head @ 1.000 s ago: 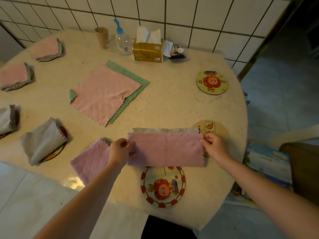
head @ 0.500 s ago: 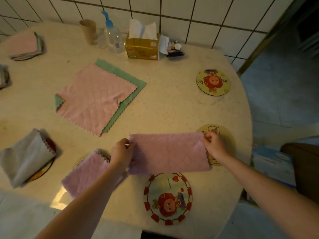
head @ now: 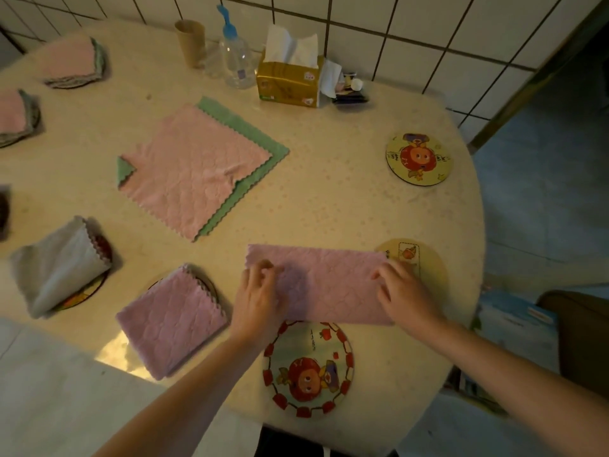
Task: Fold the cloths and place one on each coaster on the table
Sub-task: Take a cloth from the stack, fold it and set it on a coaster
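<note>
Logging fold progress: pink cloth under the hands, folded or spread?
Folded once: pink cloth lies as a long half-width strip, both hands on it.

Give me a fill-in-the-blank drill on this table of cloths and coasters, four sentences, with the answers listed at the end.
1. Both hands, left hand and right hand, rest on the half-folded ____ cloth.
2. Under the flat pink cloth lies a ____ cloth.
3. The coaster with the red-square border, nearest the person, has ____ cloth on it.
4. The tissue box beside the bottle is ____ in colour.

Missing words: purple; green; no; gold
</note>
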Available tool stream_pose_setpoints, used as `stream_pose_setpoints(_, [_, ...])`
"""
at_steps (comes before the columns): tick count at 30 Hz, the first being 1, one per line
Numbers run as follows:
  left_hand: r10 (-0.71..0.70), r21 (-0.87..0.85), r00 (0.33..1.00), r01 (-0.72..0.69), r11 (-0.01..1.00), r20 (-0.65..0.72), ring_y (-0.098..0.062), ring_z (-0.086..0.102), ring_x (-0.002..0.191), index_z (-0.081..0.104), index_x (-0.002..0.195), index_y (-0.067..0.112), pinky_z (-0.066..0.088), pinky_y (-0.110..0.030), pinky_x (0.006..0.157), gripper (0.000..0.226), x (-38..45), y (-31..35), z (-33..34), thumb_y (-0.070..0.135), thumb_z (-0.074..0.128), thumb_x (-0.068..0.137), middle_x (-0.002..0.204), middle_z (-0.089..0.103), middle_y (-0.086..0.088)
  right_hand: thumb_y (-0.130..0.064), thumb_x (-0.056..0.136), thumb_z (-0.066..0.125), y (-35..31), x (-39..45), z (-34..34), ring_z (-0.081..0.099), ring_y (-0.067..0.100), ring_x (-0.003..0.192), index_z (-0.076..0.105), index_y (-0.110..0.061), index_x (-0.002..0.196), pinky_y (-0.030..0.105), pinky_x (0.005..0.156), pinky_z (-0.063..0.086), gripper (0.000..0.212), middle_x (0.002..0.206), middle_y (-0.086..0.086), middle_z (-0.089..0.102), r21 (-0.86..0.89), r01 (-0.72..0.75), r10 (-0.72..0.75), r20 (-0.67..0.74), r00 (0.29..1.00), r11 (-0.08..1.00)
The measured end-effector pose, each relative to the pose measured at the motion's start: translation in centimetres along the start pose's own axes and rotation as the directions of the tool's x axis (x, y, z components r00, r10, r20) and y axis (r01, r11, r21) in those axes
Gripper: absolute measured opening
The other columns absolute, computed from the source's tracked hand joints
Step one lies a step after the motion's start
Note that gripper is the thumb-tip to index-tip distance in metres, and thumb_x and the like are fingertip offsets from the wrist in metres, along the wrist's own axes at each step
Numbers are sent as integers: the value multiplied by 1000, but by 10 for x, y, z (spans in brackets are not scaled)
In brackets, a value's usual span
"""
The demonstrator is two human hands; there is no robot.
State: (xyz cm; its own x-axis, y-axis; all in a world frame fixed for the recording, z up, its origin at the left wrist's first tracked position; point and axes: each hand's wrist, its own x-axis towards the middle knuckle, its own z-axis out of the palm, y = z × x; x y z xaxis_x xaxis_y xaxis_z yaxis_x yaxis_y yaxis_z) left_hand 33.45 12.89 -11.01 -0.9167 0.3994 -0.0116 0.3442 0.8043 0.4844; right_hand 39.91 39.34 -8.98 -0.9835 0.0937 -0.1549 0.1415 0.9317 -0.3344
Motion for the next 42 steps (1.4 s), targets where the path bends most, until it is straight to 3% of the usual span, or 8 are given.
stream_pose_setpoints(4, [247,46,930,-269,962,272,-20,30,138,47,137,24,32,-39,114,47,-35,29,29,35,43,92,144,41,5,-14,81,62,9,-36,17,53,14,99,55,-21,110,22,76,47,31,110,-7,52,-111,433,-403,219,889,895])
stream_pose_setpoints(9, [105,202,935,-181,963,339,-18,-5,147,13,151,35,-10,-34,118,57,-62,37,42,48,21,96,158,5,11,-11,54,80,20,-43,22,57,17,100,58,-15,116,27,76,53,66,113,-2,59,-245,520,-465,252,849,818])
stream_pose_setpoints(18, [-245,232,942,191,954,230,-9,-19,144,-2,150,35,-5,-33,119,63,-80,12,28,59,7,92,156,-12,14,-7,64,69,15,-26,25,48,25,100,51,-7,111,33,78,50,50,112,11,52,-264,582,-477,370,798,769])
stream_pose_setpoints(23, [-360,192,918,328,925,168,-6,-20,141,-1,152,30,-9,-27,114,61,-77,12,28,50,24,99,156,-10,12,-8,50,78,18,-23,18,53,23,86,55,-9,102,31,62,49,57,100,9,57,-295,631,-504,406,763,717])
stream_pose_setpoints(29, [-450,194,882,421,886,141,-17,-8,147,8,153,21,1,-36,120,65,-68,30,31,48,29,98,161,1,1,-7,61,69,22,-8,15,52,16,70,56,-17,83,26,53,45,28,81,-2,58,-234,692,-609,341,716,683])
stream_pose_setpoints(32, [-368,187,923,344,920,110,-25,-7,147,9,153,25,2,-44,120,65,-65,55,41,52,21,95,161,3,1,-16,72,68,21,0,10,50,15,66,54,-20,79,27,55,42,16,75,-6,55,-166,701,-653,268,709,693])
stream_pose_setpoints(36, [-178,164,965,147,975,194,-20,-17,146,-3,152,31,-3,-44,120,67,-65,97,67,40,36,98,159,-10,8,-17,75,51,18,-3,-4,52,17,71,55,-18,82,28,59,44,8,79,-3,56,-88,753,-729,199,655,652])
stream_pose_setpoints(42, [-96,130,976,71,989,196,-15,12,147,18,151,25,6,-34,120,58,-67,126,83,41,20,96,159,14,4,-15,84,51,25,-32,-27,58,19,88,62,-14,100,32,81,50,19,97,3,63,105,899,-884,265,386,424])
